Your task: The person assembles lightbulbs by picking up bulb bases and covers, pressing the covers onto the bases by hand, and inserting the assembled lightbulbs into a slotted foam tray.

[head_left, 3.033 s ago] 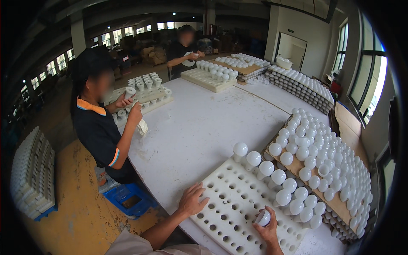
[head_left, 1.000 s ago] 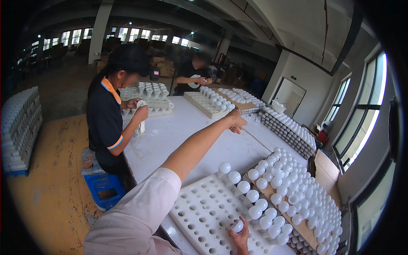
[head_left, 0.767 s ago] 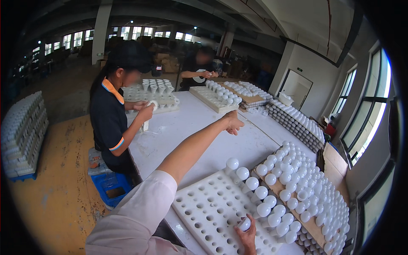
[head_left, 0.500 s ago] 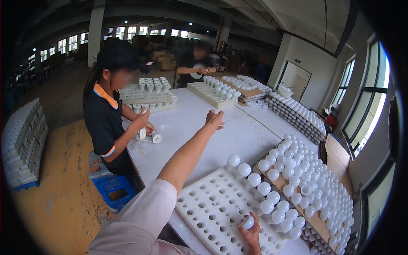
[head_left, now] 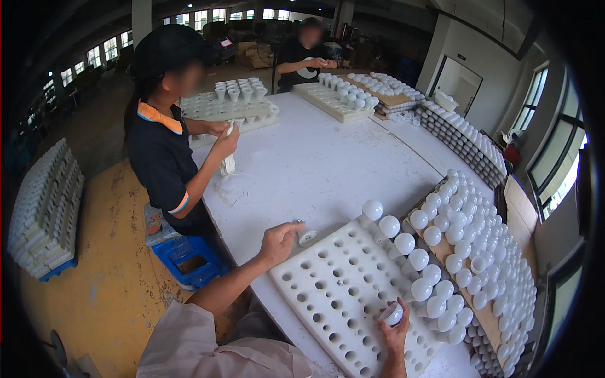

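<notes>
Currently holding a white bulb part [head_left: 391,314] in the right hand [head_left: 394,322], over the right half of a perforated white tray [head_left: 295,286], with fingers curled snugly around it. Keeping the left hand [head_left: 277,246] at the tray's far left edge, with fingers partly extended and meeting a round white piece [head_left: 307,237] just outside that edge; not being able to tell whether pinching or only touching it.

Possibly risking a slip from the right hand, through gripping something smooth and rounded too loosely. Perhaps also risking toppling white bulbs [head_left: 421,290] lining the tray's right side, by swinging that hand outward, or pushing the round piece away from the tray by pressing on its rim.

At the tray's right half, showing a pale, rounded, tilted surface between the fingers; not being able to tell the long axis, with the remainder being hidden. Beside the tray's far left edge, presenting a flat, dotted face upward.
</notes>
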A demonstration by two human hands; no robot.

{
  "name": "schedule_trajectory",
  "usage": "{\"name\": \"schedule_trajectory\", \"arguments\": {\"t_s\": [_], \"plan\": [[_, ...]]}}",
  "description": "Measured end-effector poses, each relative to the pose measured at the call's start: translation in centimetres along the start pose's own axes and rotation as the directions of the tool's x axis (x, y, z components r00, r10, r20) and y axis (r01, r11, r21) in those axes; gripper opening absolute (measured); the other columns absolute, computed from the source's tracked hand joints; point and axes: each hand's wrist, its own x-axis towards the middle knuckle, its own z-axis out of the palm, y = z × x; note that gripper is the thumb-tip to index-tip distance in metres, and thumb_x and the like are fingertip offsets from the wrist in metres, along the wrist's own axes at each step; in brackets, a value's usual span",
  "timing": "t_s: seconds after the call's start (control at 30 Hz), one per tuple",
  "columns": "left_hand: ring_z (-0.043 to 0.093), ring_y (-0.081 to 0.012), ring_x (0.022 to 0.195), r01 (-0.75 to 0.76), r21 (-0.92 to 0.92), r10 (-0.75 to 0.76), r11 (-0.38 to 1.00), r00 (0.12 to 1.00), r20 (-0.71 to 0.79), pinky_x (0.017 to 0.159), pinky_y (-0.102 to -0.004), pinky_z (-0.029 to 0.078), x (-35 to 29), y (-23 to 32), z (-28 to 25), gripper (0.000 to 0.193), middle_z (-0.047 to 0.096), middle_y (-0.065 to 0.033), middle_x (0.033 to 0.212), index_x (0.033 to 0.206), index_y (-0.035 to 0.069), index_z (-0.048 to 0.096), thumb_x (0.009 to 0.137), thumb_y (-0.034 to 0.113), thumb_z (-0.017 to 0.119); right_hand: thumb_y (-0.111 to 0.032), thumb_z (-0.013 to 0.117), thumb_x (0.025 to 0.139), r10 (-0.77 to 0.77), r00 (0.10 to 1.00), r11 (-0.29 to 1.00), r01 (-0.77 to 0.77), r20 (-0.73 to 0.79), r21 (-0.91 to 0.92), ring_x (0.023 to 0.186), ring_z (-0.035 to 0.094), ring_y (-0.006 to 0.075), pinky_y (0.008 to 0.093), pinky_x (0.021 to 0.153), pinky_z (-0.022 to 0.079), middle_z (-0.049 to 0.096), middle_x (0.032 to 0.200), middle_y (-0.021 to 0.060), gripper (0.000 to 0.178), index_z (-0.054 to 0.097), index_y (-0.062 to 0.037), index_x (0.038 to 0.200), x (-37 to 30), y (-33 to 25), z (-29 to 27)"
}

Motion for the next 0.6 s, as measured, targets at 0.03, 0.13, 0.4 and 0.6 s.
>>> {"name": "schedule_trajectory", "arguments": {"t_s": [0.03,0.13,0.4,0.6], "plan": [[0.065,-0.0167,0.096,-0.032,0.112,0.038,0.993,0.998,-0.052,0.082,-0.0283,0.051,0.6,-1.0,-1.0,0.041,0.068,-0.0099,0.113,0.114,0.002,0.064,0.085,-0.012,0.039,-0.012,0.081,0.065,0.014,1.000,0.998,-0.014,0.000,0.059,0.093,0.061,0.0214,0.0350,0.082,0.051,0.057,0.112,0.0126,0.081,0.040,-0.0053,0.134,-0.3,0.0,0.2],[0.041,-0.0295,0.132,-0.037,0.356,-0.056,0.934,0.967,0.249,0.109,-0.0378,0.035,4.8,-4.0,-0.8,0.057,0.045,-0.0186,0.141,0.131,0.002,0.047,0.077,-0.013,0.040,-0.010,0.080,0.068,0.052,0.998,0.999,-0.052,-0.025,0.008,0.096,0.062,0.0212,0.0352,0.084,0.051,0.057,0.114,0.0128,0.079,0.039,-0.0046,0.135,-0.1,-1.1,-0.1],[0.038,-0.0359,0.134,-0.230,0.602,-0.246,0.765,0.760,0.602,0.112,-0.0410,0.030,11.2,-10.9,6.0,0.089,0.041,-0.0231,0.143,0.138,-0.005,0.038,0.070,0.035,0.079,-0.028,0.080,0.072,-0.027,0.954,0.952,0.115,0.299,-0.284,0.110,0.057,0.0256,0.0374,0.096,0.045,0.060,0.122,0.0118,0.083,0.038,-0.0088,0.141,4.2,-8.5,-3.9],[0.059,-0.0398,0.102,-0.055,0.497,-0.246,0.866,0.818,0.520,0.087,-0.0450,0.048,11.8,-10.0,10.9,0.045,0.064,-0.0218,0.104,0.111,0.005,0.058,0.077,0.031,0.073,-0.019,0.063,0.087,-0.211,0.866,0.846,0.394,-0.453,0.359,0.095,0.064,0.0208,0.0320,0.078,0.055,0.063,0.112,0.0123,0.039,0.055,-0.0045,0.122,12.0,-11.9,-23.6]]}}
